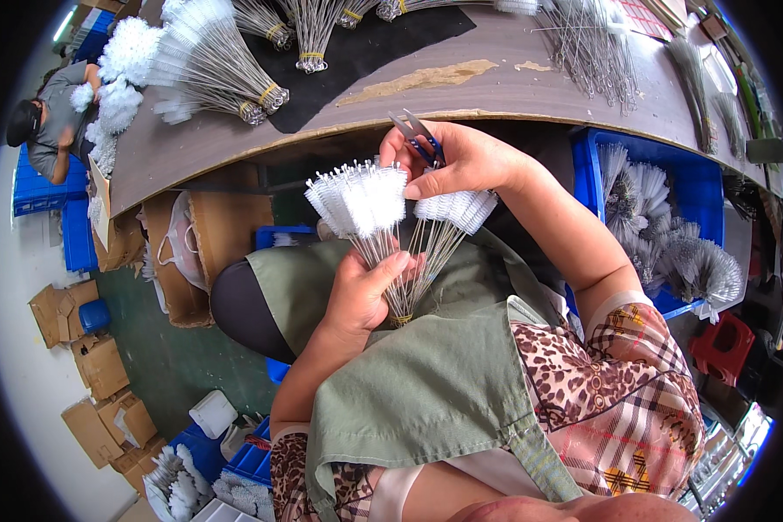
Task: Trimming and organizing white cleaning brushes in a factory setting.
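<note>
My left hand (pixel 357 291) is wrapped round the wire stems of a bundle of white bristle brushes (pixel 367 202), above my green apron (pixel 409 391). The brush heads fan out upward in two clumps, and a yellow band (pixel 400 321) ties the stems at the bottom. A small pair of scissors (pixel 419 137) with blue handles is in my right hand (pixel 474 157), blades parted and pointing away from the bundle. The thumb and fingers of that hand come close to the tops of the brushes; whether they touch them I cannot tell.
More tied brush bundles (pixel 226 74) lie on the table (pixel 461 87) ahead, partly on a black mat (pixel 357 65). Loose wire brushes (pixel 592 52) lie at the far right. A blue crate (pixel 590 174) of brushes stands at my right, cardboard boxes (pixel 235 230) at left. Another person (pixel 56 122) sits far left.
</note>
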The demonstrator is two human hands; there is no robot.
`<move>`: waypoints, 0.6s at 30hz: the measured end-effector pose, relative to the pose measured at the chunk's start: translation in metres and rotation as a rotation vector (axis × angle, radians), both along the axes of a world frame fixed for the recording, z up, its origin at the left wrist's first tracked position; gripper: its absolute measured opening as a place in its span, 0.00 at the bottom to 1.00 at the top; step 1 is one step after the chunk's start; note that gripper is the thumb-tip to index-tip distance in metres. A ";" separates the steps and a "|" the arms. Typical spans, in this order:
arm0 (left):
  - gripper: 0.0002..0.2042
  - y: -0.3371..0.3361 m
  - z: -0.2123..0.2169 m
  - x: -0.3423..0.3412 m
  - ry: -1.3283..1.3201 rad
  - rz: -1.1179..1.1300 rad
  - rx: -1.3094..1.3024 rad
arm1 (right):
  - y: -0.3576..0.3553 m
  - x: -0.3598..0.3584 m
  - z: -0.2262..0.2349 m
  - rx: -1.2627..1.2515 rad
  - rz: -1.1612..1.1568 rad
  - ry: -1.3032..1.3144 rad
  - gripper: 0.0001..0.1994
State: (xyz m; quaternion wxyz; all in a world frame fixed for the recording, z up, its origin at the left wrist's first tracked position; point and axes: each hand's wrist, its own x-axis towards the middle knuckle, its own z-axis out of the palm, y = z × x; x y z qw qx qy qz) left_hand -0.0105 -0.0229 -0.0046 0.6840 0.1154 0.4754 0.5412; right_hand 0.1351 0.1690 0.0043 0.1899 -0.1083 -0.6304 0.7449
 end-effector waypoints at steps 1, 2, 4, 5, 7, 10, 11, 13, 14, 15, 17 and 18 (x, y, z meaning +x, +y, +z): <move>0.12 0.000 0.000 0.000 -0.001 0.001 -0.001 | 0.001 0.000 -0.001 0.029 0.007 0.008 0.18; 0.12 0.000 0.000 0.001 0.007 -0.002 0.000 | 0.002 0.001 -0.002 0.058 0.014 0.015 0.18; 0.12 0.001 0.000 0.001 0.012 -0.002 0.000 | 0.008 0.001 -0.008 0.063 0.045 0.005 0.18; 0.12 0.001 0.001 0.001 -0.002 0.002 0.003 | 0.009 0.001 -0.010 0.070 0.074 -0.002 0.17; 0.13 0.003 0.004 0.002 -0.021 0.013 0.006 | 0.002 0.004 -0.002 -0.008 0.035 -0.027 0.16; 0.13 0.000 -0.001 -0.003 -0.103 0.032 0.032 | 0.004 0.003 0.005 -0.095 0.050 -0.057 0.12; 0.13 -0.001 -0.002 -0.004 -0.104 0.032 0.029 | 0.009 0.003 -0.002 -0.070 0.120 0.013 0.11; 0.12 -0.002 -0.005 -0.006 -0.082 0.021 0.070 | 0.010 0.004 -0.007 -0.152 0.208 0.094 0.10; 0.12 -0.003 -0.005 -0.006 -0.081 0.024 0.066 | 0.010 0.004 -0.009 -0.156 0.211 0.094 0.10; 0.12 -0.003 -0.004 -0.005 -0.073 0.032 0.051 | 0.010 0.004 -0.012 -0.128 0.196 0.068 0.11; 0.11 -0.003 -0.003 -0.005 -0.066 0.043 0.040 | 0.006 0.003 -0.004 -0.098 0.102 0.044 0.12; 0.10 -0.003 -0.004 -0.005 -0.080 0.067 0.042 | 0.005 0.004 -0.001 -0.098 0.104 0.043 0.12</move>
